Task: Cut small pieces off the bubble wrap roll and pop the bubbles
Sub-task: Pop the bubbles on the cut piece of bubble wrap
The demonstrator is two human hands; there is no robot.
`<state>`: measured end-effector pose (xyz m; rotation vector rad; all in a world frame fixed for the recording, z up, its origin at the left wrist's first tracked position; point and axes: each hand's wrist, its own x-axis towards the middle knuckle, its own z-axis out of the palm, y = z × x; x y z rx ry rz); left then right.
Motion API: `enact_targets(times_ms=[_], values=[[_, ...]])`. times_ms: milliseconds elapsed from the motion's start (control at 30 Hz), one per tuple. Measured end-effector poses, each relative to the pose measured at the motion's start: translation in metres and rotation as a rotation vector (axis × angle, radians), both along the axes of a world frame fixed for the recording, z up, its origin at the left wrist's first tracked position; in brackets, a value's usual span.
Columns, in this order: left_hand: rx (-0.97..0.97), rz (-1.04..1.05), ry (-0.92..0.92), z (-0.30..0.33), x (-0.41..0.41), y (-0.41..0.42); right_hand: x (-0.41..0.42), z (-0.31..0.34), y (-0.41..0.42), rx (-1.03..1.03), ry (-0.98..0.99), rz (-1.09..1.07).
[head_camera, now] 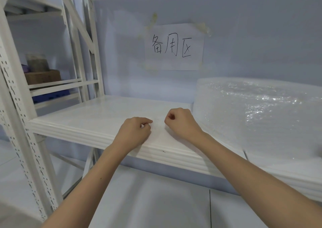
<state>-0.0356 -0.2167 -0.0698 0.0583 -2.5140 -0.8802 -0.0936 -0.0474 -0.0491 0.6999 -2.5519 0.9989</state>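
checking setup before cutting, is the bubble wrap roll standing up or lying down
Lying down. The roll rests on its side on the shelf, its round end facing the hands and its length running off to the right.

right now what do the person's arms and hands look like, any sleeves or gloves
Both forearms are bare up to the bottom edge of the picture: no sleeves show. The left hand and the right hand wear no gloves, and no rings, watch or bracelets can be seen. The left forearm has a small dark spot. No tools, straps or markings are on either arm.
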Motion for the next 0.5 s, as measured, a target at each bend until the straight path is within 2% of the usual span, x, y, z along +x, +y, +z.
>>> enact_targets(times_ms=[367, 500], values=[[0.003, 0.102, 0.014, 0.005, 0.018, 0.014, 0.045, 0.02, 0.043, -0.043, 0.036, -0.003], [-0.005, 0.113, 0.075, 0.008, 0.027, 0.024, 0.077, 0.027, 0.061, -0.066, 0.041, 0.026]])
